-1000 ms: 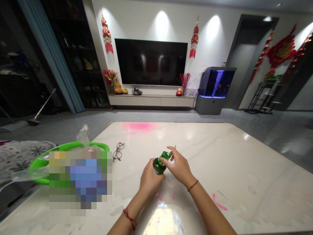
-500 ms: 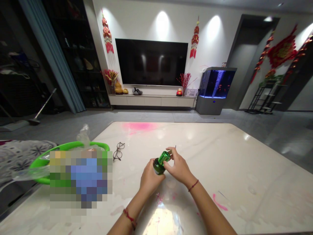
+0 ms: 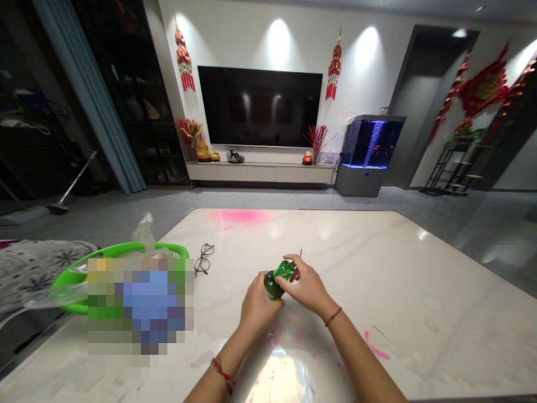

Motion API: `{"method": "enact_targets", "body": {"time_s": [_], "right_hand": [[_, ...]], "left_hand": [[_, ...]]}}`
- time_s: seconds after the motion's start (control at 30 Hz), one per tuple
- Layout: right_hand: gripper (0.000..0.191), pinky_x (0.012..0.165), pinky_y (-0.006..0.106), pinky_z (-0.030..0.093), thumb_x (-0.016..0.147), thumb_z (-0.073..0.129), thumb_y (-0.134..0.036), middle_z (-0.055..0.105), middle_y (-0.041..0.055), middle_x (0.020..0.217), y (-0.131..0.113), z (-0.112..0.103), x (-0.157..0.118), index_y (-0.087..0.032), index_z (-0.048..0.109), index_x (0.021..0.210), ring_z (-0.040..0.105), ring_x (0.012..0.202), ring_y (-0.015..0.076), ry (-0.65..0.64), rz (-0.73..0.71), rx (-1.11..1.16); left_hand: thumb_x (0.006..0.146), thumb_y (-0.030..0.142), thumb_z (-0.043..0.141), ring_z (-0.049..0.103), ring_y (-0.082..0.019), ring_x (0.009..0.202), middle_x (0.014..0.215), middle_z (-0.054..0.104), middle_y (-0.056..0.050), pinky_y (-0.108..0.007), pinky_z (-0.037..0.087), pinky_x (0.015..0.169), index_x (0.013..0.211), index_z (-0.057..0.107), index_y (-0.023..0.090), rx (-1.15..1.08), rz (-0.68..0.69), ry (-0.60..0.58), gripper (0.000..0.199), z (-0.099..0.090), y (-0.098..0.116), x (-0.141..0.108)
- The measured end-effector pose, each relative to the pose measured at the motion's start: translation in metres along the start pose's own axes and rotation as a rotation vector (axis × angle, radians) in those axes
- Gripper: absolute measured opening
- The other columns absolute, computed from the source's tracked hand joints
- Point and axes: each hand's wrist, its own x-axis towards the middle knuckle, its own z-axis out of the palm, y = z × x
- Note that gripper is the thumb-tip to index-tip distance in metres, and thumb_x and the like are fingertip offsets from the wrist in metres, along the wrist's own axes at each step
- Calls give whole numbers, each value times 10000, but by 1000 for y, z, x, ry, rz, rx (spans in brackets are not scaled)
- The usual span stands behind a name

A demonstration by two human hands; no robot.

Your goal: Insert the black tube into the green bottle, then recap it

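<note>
My left hand (image 3: 257, 305) is wrapped around a small dark green bottle (image 3: 273, 287) above the table, hiding most of its side. At the bottle's top is a shiny ridged green cap (image 3: 285, 270), leaning to the right. Thumb and fingers of my right hand (image 3: 308, 288) pinch this cap from the right side. Whether the cap is still joined to the bottle's neck I cannot tell. A thin dark stick-like thing (image 3: 301, 253) shows just beyond my right fingers; what it is stays unclear.
A pale marble table (image 3: 419, 280) with pink stains lies under my hands. Eyeglasses (image 3: 204, 258) rest left of them. Farther left stands a green basket (image 3: 172, 247) with plastic bags, its front blurred out. A thin dark line (image 3: 381, 333) lies at right.
The cap has tipped and shifted slightly right relative to the bottle. My right thumb now lies further across it, while my left hand has stayed nearly still.
</note>
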Motion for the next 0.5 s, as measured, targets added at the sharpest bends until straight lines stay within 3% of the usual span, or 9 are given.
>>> {"method": "enact_targets", "body": {"time_s": [0.23, 0.37, 0.5], "right_hand": [[423, 695, 278, 461, 648, 609, -255, 623, 11, 874, 6, -2, 2, -229, 520, 1062, 575, 752, 144, -39, -65, 153], [402, 725, 294, 458, 681, 613, -343, 609, 31, 932, 4, -1, 2, -211, 528, 1051, 564, 759, 146, 8, -54, 154], [345, 670, 291, 450, 704, 594, -391, 596, 23, 854, 1, 3, 3, -198, 548, 986, 526, 660, 135, 74, -45, 79]], "left_hand": [[554, 93, 566, 562, -190, 839, 891, 601, -23, -236, 368, 628, 954, 476, 201, 8, 52, 12, 424, 0, -3, 1], [563, 85, 573, 565, -191, 851, 908, 605, -31, -237, 371, 635, 968, 484, 193, 10, 40, 6, 428, 0, -2, 1], [557, 69, 593, 564, -198, 862, 913, 607, -43, -245, 377, 651, 970, 499, 183, 9, 25, 6, 438, 0, -2, 0]]}}
